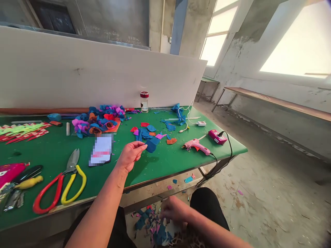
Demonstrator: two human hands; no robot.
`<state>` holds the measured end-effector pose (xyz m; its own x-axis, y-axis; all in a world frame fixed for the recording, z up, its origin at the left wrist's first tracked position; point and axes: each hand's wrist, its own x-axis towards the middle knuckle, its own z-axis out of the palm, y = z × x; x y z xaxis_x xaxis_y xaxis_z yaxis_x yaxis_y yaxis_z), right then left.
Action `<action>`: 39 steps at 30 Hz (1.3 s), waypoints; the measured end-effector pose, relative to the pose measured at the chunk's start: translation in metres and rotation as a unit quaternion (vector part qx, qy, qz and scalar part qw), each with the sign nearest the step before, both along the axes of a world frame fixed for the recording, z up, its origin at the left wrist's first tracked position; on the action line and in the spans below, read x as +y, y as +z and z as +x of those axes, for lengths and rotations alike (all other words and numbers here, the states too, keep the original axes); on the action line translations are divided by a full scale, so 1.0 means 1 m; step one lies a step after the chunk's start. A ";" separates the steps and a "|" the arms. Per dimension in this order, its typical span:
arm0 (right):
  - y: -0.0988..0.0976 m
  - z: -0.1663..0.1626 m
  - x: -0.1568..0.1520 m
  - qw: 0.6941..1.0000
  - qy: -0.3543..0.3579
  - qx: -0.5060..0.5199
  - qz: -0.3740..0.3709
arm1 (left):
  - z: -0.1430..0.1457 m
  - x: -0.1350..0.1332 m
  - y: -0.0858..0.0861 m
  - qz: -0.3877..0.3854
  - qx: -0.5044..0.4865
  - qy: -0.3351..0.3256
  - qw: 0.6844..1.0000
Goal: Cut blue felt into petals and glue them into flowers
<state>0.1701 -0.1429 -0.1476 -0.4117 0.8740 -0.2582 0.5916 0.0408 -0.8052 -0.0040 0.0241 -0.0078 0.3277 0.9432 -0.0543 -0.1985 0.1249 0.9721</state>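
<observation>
My left hand (pixel 130 155) is raised over the green table (pixel 165 162), its fingers pinched on a small blue felt piece (pixel 151 146). Just beyond it lies a scatter of blue, red, orange and pink felt cutouts (pixel 148 132). My right hand (pixel 173 210) hangs low between my knees, below the table edge, with its fingers curled down into a heap of felt scraps (pixel 155 230) in my lap; what it holds is hidden.
A pile of felt flowers (pixel 99 120) sits at the back. Large shears (pixel 64 181) with red and yellow handles lie front left beside a phone (pixel 101 150). A pink glue gun (pixel 196 145), a charger (pixel 217 136), a white cable (pixel 190 120) and a jar (pixel 144 101) stand to the right.
</observation>
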 end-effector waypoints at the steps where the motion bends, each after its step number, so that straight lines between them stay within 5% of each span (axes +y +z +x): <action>1: 0.022 0.005 0.009 0.999 -0.011 0.042 0.017 | -0.001 -0.001 0.001 -0.004 -0.001 -0.001 1.000; 5: 0.110 0.020 0.047 0.954 -0.178 0.150 0.190 | -0.003 -0.002 0.005 -0.013 -0.003 -0.009 1.000; 8: 0.143 0.015 0.073 0.910 -0.217 0.166 0.312 | 0.001 -0.005 0.006 -0.014 0.004 -0.014 1.000; 12: 0.136 -0.005 0.101 0.896 -0.228 0.184 0.333 | 0.005 -0.010 0.008 -0.016 0.023 -0.020 0.999; 18: 0.116 -0.007 0.131 0.895 -0.246 0.360 0.098 | 0.002 -0.007 0.006 -0.020 0.030 -0.009 0.999; 26: 0.134 0.005 0.135 0.877 -0.246 0.413 0.022 | -0.007 -0.001 0.005 -0.008 0.023 0.008 1.000; 32: 0.125 -0.001 0.139 0.888 -0.239 0.393 0.017 | -0.003 -0.003 0.001 -0.005 0.022 0.011 1.000; 39: 0.128 0.020 0.162 0.909 -0.281 0.287 0.109 | -0.016 -0.002 0.009 0.008 0.025 0.000 1.000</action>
